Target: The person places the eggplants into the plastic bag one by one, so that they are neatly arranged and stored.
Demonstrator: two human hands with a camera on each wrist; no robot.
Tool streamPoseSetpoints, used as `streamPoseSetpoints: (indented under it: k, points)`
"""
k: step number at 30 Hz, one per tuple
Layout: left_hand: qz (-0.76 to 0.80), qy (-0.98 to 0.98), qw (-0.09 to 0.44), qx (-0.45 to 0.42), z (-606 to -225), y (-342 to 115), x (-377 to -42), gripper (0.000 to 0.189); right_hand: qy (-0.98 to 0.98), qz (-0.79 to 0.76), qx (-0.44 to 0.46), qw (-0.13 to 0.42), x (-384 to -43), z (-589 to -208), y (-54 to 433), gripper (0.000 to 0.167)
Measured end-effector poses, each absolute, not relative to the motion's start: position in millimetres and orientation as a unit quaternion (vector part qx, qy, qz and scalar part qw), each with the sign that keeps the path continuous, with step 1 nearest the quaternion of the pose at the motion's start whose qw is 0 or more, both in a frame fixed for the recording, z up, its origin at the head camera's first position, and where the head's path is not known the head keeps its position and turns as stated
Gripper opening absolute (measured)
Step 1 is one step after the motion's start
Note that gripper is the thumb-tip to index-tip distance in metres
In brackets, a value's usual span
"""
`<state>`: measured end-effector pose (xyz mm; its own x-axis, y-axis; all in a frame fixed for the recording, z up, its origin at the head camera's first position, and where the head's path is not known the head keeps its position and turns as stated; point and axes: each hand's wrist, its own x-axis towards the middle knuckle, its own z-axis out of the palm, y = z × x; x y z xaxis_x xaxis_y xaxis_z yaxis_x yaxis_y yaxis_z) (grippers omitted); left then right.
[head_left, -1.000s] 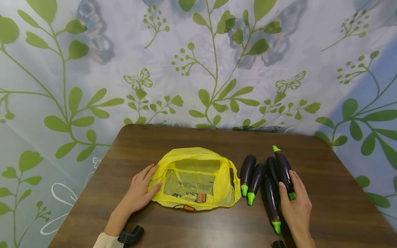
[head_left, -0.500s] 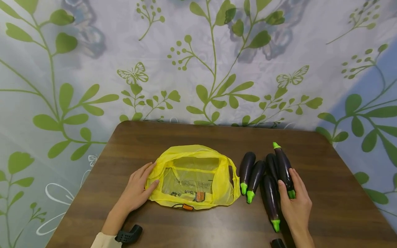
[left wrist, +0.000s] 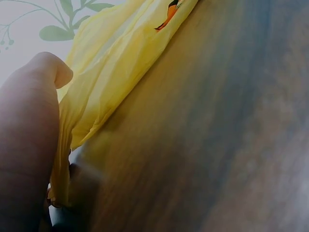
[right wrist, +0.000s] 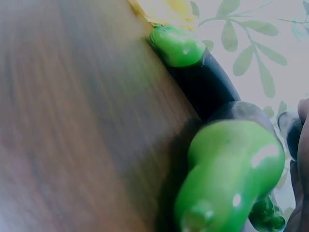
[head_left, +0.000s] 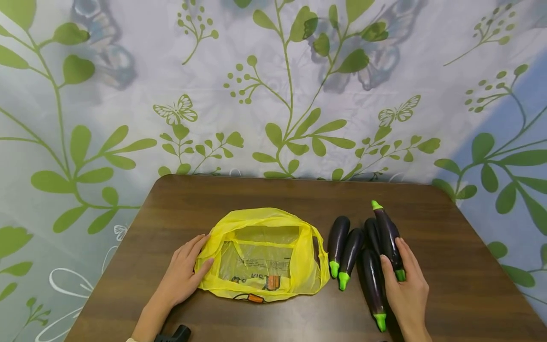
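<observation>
A yellow plastic bag (head_left: 309, 270) lies on the table with its mouth spread open, showing print on its inner side. My left hand (head_left: 183, 270) holds the bag's left edge, fingers at the rim and thumb nearer its front; in the left wrist view the thumb (left wrist: 31, 130) lies against the gathered yellow plastic (left wrist: 104, 82). My right hand (head_left: 408, 289) grips a dark purple eggplant (head_left: 386, 235) with a green cap, thumb and fingers on either side. Beside it lie a front eggplant (head_left: 371, 280) and a partly hidden one (head_left: 371, 232).
Two more eggplants, a left one (head_left: 338, 240) and a right one (head_left: 352, 251), lie between the bag and my right hand. The brown wooden table (head_left: 239, 192) ends at a leaf-patterned cloth (head_left: 256, 109). A black wrist strap piece (head_left: 175, 334) shows at my left wrist.
The head view has shifted slightly, so things sit a little further left and lower. Both hands stay where they were, on the bag and on the eggplant.
</observation>
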<state>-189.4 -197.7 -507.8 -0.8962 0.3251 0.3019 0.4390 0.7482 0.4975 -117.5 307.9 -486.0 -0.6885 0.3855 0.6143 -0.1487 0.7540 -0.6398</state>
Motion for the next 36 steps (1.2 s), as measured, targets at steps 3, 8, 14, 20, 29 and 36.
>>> streamPoseSetpoints:
  k: [3,8,14,20,29,36]
  points:
    - [-0.289,-0.93,0.099,-0.204,-507.6,-196.7,-189.3,0.058,-0.853,0.343,-0.056,0.39,-119.9,-485.0,308.2,0.066]
    - [-0.292,-0.929,0.103,-0.203,-504.5,-196.6,-193.1,0.058,-0.85,0.339,-0.028,0.402,-126.1,-481.5,306.5,0.068]
    - [-0.294,-0.929,0.106,-0.196,-503.7,-196.3,-197.3,0.057,-0.858,0.329,-0.036,0.392,-127.9,-482.3,303.1,0.07]
    - [-0.293,-0.93,0.113,-0.191,-505.6,-194.1,-190.5,0.056,-0.855,0.322,-0.049,0.402,-120.1,-481.6,303.5,0.067]
    - [-0.297,-0.929,0.115,-0.19,-502.1,-195.0,-184.1,0.057,-0.845,0.328,-0.071,0.416,-117.3,-479.4,309.3,0.061]
    - [-0.29,-0.931,0.108,-0.191,-502.8,-194.6,-190.1,0.058,-0.847,0.334,-0.081,0.405,-116.9,-481.6,308.1,0.062]
